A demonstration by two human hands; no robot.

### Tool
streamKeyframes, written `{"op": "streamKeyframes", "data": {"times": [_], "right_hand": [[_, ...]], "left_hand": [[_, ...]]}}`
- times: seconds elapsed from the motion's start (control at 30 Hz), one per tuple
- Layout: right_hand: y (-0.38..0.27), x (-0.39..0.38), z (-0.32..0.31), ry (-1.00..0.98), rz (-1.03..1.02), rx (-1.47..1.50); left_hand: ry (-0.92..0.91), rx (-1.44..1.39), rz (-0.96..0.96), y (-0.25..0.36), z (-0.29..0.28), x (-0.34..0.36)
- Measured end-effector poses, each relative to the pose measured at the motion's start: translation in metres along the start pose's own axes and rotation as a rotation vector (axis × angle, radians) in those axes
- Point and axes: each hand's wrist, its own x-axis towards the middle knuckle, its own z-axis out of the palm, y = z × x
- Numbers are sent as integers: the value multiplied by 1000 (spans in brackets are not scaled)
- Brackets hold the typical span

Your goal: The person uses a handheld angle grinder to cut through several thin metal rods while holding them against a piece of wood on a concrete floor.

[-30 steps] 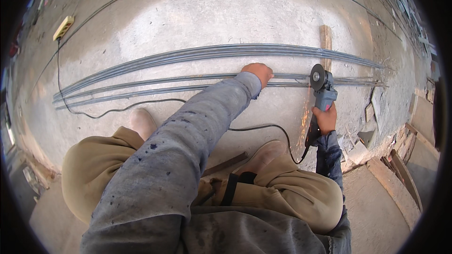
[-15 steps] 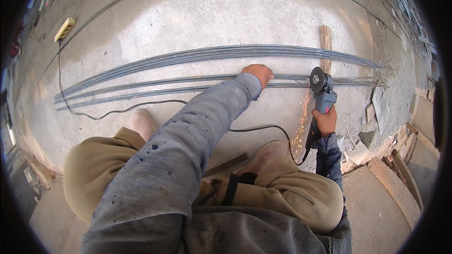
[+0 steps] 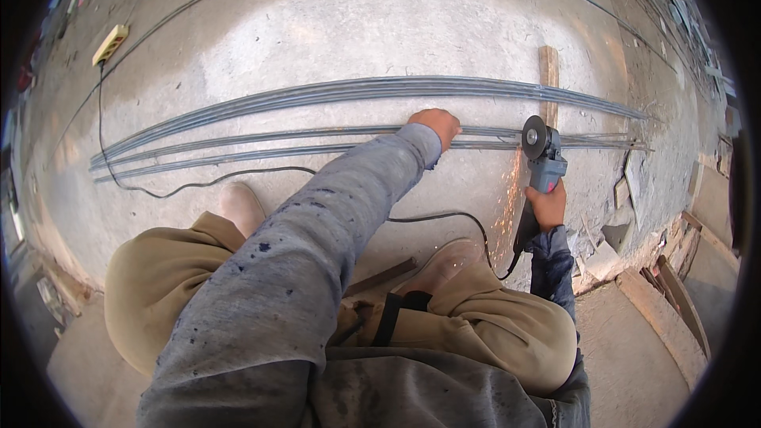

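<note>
With fingers curled, my left hand (image 3: 434,125) grips steel rods (image 3: 476,131) in the nearer group lying across the concrete. My right hand (image 3: 545,204) is closed on the handle of a grey angle grinder (image 3: 545,160). Its black disc (image 3: 536,136) sits at the nearer rods, to the right of my left hand, and orange sparks (image 3: 510,206) spray down from it toward my right foot. A larger bundle of rods (image 3: 380,89) lies farther from me, crossing a short wooden batten (image 3: 548,63).
A yellow power strip (image 3: 109,43) lies at the upper left, joined to a black cord (image 3: 436,217) winding across the floor. Long rods arch along the back. Broken boards (image 3: 658,317) and rubble edge the concrete at the right. My shoes (image 3: 445,261) are close below the rods.
Both hands and the grinder hold almost the same position. Sparks keep flying downward from the disc, their spray shifting slightly.
</note>
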Motion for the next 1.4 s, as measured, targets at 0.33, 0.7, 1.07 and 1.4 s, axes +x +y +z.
{"op": "streamKeyframes", "data": {"times": [0.33, 0.7, 1.07, 1.4], "right_hand": [[1, 6, 2, 5, -28, -20], [-1, 1, 1, 6, 7, -40], [2, 9, 3, -10, -11, 46], [-2, -1, 3, 4, -15, 3]], "left_hand": [[19, 34, 12, -4, 5, 4], [40, 27, 25, -4, 4, 1], [81, 10, 52, -6, 10, 0], [66, 31, 29, -4, 7, -1]]}}
